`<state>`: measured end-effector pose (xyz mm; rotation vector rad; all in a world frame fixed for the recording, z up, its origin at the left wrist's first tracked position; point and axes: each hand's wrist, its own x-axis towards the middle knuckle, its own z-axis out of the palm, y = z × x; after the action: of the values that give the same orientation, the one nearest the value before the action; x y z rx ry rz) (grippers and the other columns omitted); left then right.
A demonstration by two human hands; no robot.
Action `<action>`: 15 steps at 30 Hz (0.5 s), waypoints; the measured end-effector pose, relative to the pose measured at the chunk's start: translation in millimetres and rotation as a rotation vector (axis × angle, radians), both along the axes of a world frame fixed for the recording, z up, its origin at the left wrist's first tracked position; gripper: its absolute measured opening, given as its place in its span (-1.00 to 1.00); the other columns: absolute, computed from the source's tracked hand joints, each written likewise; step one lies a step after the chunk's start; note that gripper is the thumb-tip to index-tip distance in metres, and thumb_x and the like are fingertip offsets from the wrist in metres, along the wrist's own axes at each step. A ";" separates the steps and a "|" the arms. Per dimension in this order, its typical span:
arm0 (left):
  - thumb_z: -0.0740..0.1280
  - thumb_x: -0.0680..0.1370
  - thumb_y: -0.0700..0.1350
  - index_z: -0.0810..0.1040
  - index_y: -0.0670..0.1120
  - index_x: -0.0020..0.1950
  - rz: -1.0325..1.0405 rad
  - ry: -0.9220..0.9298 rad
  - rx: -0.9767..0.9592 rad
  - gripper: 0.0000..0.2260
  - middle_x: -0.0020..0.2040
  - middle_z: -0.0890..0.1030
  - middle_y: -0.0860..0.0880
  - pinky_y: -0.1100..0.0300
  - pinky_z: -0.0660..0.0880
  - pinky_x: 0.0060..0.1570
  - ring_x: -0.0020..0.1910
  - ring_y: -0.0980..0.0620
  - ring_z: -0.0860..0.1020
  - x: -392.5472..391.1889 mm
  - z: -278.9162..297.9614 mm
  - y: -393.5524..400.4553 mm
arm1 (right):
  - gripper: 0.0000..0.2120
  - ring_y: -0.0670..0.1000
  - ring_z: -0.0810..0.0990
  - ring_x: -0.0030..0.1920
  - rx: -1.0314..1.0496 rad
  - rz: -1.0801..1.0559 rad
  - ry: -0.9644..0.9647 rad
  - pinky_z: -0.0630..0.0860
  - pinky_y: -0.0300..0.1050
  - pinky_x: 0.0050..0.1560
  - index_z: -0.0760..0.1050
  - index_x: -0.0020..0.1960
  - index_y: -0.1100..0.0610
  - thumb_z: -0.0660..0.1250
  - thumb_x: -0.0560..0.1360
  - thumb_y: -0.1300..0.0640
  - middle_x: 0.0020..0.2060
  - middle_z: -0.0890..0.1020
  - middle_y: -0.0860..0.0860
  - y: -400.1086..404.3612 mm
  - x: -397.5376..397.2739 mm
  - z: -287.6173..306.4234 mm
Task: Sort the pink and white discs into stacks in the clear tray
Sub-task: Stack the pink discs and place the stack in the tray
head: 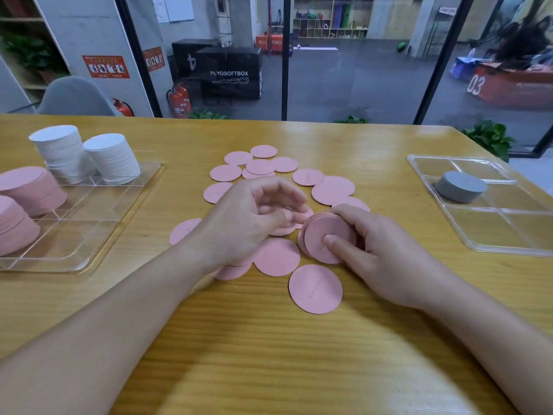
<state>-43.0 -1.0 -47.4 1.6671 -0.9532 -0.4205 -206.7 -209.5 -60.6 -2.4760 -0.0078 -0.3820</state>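
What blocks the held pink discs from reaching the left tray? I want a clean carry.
The left hand hovers between the held pink discs and the left tray; otherwise only loose pink discs lie flat.

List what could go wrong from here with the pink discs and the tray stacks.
1. The right hand holds a small bundle of pink discs on edge, thumb pressing its face; they may fan out and slip.
2. The left hand hovers blurred above the loose pink discs, which overlap, so it may lift two at once.
3. The white stacks in the left tray stand tall, and adding the bundle to the pink stacks could knock them.
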 end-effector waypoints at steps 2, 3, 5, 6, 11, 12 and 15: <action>0.47 0.67 -0.14 0.73 0.06 0.25 0.200 -0.339 0.177 -0.81 0.10 0.72 0.15 0.13 0.58 0.16 0.10 0.14 0.66 14.6 -4.0 3.4 | -0.90 -0.05 0.53 -0.18 -0.005 -0.017 0.008 0.39 -0.21 -0.23 0.51 0.06 -0.17 0.36 0.71 0.03 -0.19 0.59 -0.18 -0.5 -0.1 -1.7; 0.47 0.66 0.01 0.71 0.12 0.32 0.251 -0.467 0.304 -0.77 0.12 0.65 0.20 0.13 0.51 0.18 0.14 0.13 0.58 19.9 -6.0 5.3 | -0.90 -0.04 0.52 -0.20 -0.009 -0.023 0.016 0.41 -0.16 -0.23 0.49 0.04 -0.16 0.35 0.71 0.01 -0.21 0.57 -0.16 -0.1 -0.4 -2.4; 0.44 0.63 0.22 0.62 0.15 0.49 0.255 -0.532 0.509 -0.56 0.18 0.51 0.16 0.09 0.39 0.28 0.31 0.06 0.42 26.9 -9.3 7.5 | -0.89 -0.02 0.49 -0.22 -0.023 -0.038 0.032 0.46 -0.01 -0.21 0.46 0.01 -0.12 0.33 0.71 -0.03 -0.24 0.55 -0.11 0.9 -0.6 -4.3; 0.42 0.63 0.26 0.58 0.15 0.54 0.237 -0.519 0.560 -0.51 0.19 0.45 0.14 0.10 0.34 0.30 0.34 0.07 0.34 27.5 -11.1 7.5 | -0.88 -0.02 0.48 -0.23 -0.029 -0.041 0.034 0.47 0.04 -0.21 0.44 0.00 -0.09 0.32 0.71 -0.04 -0.25 0.54 -0.10 1.3 -0.5 -4.8; 0.43 0.65 0.23 0.55 0.20 0.53 0.215 -0.505 0.566 -0.55 0.20 0.41 0.14 0.18 0.24 0.27 0.34 0.09 0.26 23.3 -13.5 4.8 | -0.83 -0.01 0.47 -0.24 -0.031 -0.031 0.026 0.37 -0.06 -0.26 0.40 -0.03 -0.06 0.31 0.71 -0.04 -0.27 0.52 -0.11 3.6 -0.7 -4.2; 0.44 0.65 0.21 0.56 0.19 0.51 0.219 -0.503 0.562 -0.56 0.23 0.42 0.13 0.18 0.24 0.27 0.36 0.07 0.27 22.8 -12.8 4.3 | -0.83 -0.01 0.47 -0.24 -0.033 -0.033 0.026 0.36 -0.07 -0.27 0.40 -0.03 -0.07 0.31 0.71 -0.04 -0.26 0.53 -0.12 3.6 -0.5 -4.0; 0.51 0.61 0.12 0.58 0.16 0.34 0.234 -0.493 0.468 -0.68 0.22 0.52 0.17 0.14 0.37 0.19 0.26 0.12 0.41 21.9 -12.7 4.3 | -0.82 -0.02 0.48 -0.23 -0.039 -0.034 0.025 0.36 -0.06 -0.26 0.38 -0.04 -0.12 0.32 0.71 -0.05 -0.24 0.54 -0.14 4.9 -0.3 -4.3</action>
<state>-21.1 3.3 -60.1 2.3503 -1.0447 -0.0680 -206.9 -204.6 -64.9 -2.5224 0.0373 -0.3684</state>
